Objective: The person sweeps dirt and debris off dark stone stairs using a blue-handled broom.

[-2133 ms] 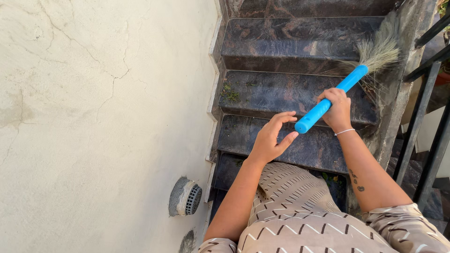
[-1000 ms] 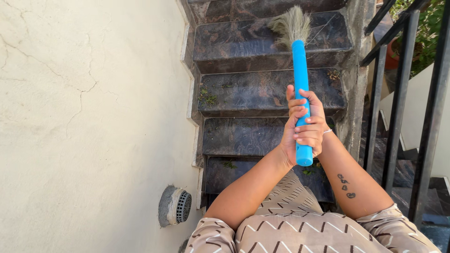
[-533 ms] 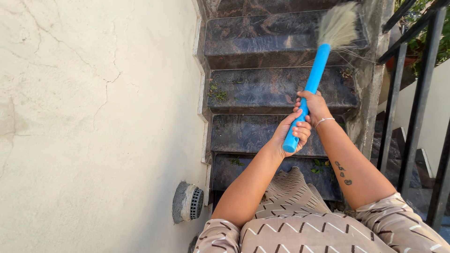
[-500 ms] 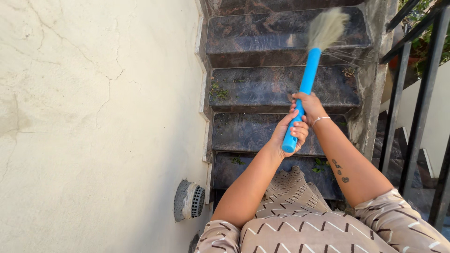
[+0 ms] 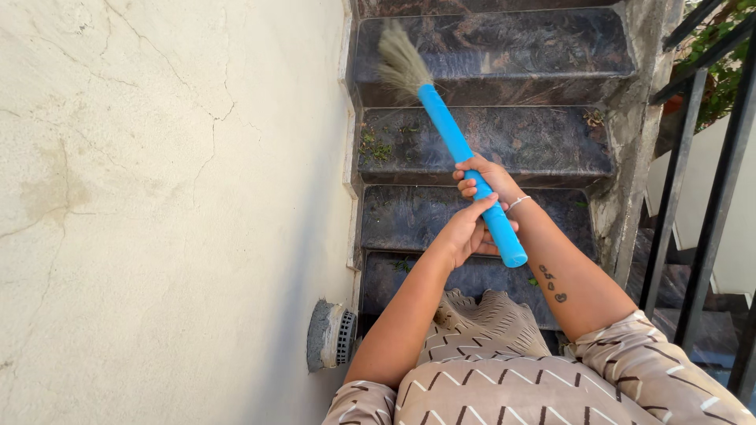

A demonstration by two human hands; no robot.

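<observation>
I hold a broom with a bright blue handle [image 5: 453, 142] in both hands. My right hand [image 5: 484, 175] is wrapped around the handle at its middle. My left hand [image 5: 465, 232] grips it lower down, near the handle's end. The straw bristles [image 5: 400, 61] point up and to the left, over the left end of a dark stone step [image 5: 504, 47]. The handle slants from upper left to lower right.
Dark marbled steps [image 5: 488, 145] descend ahead of me, with bits of green debris [image 5: 376, 145] at the left. A cracked cream wall [image 5: 157, 197] with a round vent [image 5: 335, 337] stands left. A black metal railing [image 5: 709, 197] runs along the right.
The bristles have swept from the right side of the upper step across to its left side. Both hands stay on the handle, which now leans left.
</observation>
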